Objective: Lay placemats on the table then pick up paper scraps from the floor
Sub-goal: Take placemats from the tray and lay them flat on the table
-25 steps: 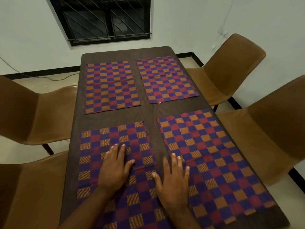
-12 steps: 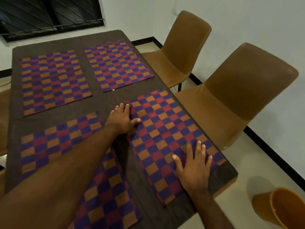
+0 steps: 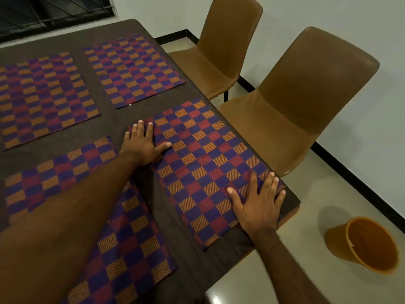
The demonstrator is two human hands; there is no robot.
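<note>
I see the checked placemat (image 3: 203,167) flat, close along the table's (image 3: 219,260) right edge. Left hand (image 3: 142,145) and right hand (image 3: 258,205) press it, fingers spread.

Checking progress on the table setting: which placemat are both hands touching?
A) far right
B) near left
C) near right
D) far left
C: the left hand and the right hand both lie with straight fingers on the near right placemat.

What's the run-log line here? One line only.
step: laying | left hand: flat on near-right placemat, far-left corner | right hand: flat, same placemat, right edge | other placemats: flat on table | orange bucket: on floor
</note>
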